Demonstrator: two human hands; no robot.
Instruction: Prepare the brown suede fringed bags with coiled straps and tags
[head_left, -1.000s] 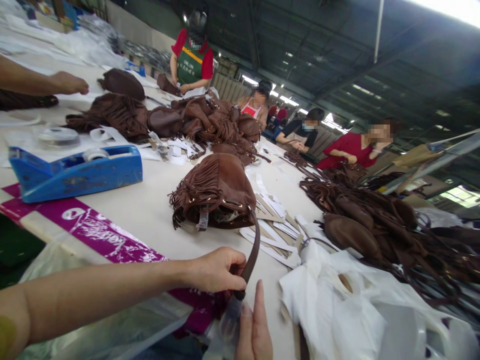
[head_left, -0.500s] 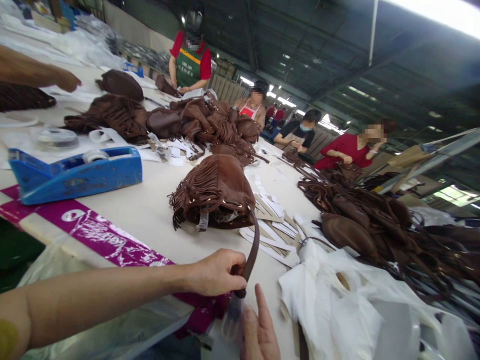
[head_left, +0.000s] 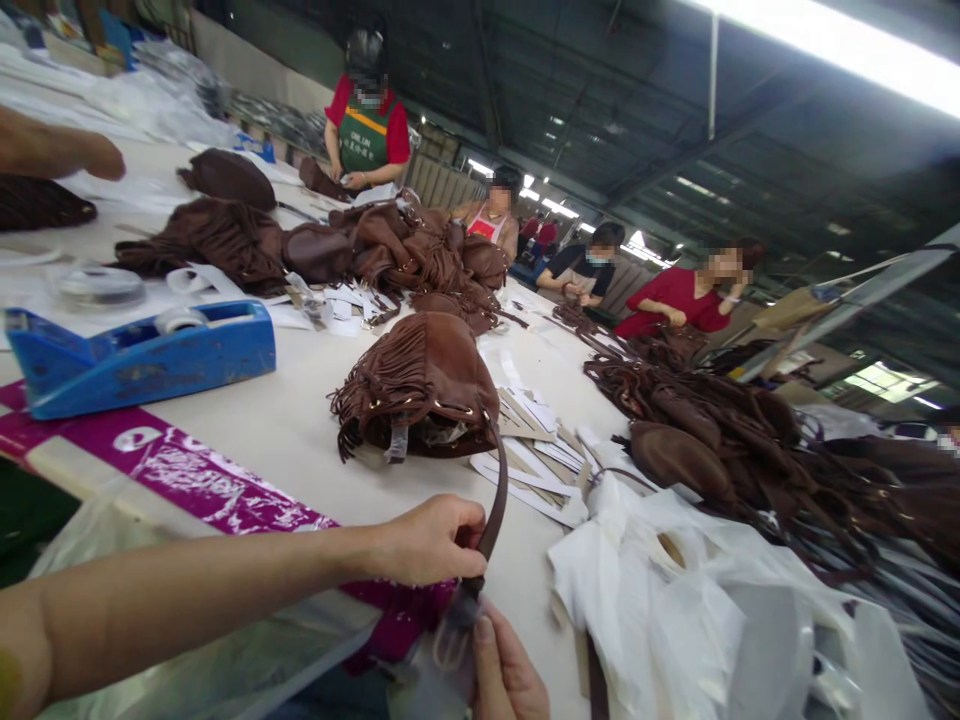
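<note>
A brown fringed leather bag [head_left: 424, 390] lies on its side on the white table, its drawstring mouth towards me. Its long strap [head_left: 496, 500] runs from the mouth down to my left hand [head_left: 439, 540], which pinches it close to its end. Just below, a buckle [head_left: 451, 640] in a transparent plastic wrap hangs at the strap's end. My right hand [head_left: 506, 665] is closed on the buckle's right side, thumb pressed on the wrap; its other fingers are partly hidden.
A blue tape dispenser [head_left: 142, 355] stands at left, beside purple printed tape [head_left: 195, 470] along the table edge. Paper strips [head_left: 532, 440] and crumpled white wrapping [head_left: 660, 590] lie to the right. Brown bags [head_left: 390, 240] are heaped beyond. Co-workers [head_left: 367, 130] work around the table; another person's arm [head_left: 52, 145] reaches in at left.
My right hand has gone from fingers spread beside the strap end to closed on the wrapped buckle. My left hand keeps its pinch on the strap. The view has shifted slightly.
</note>
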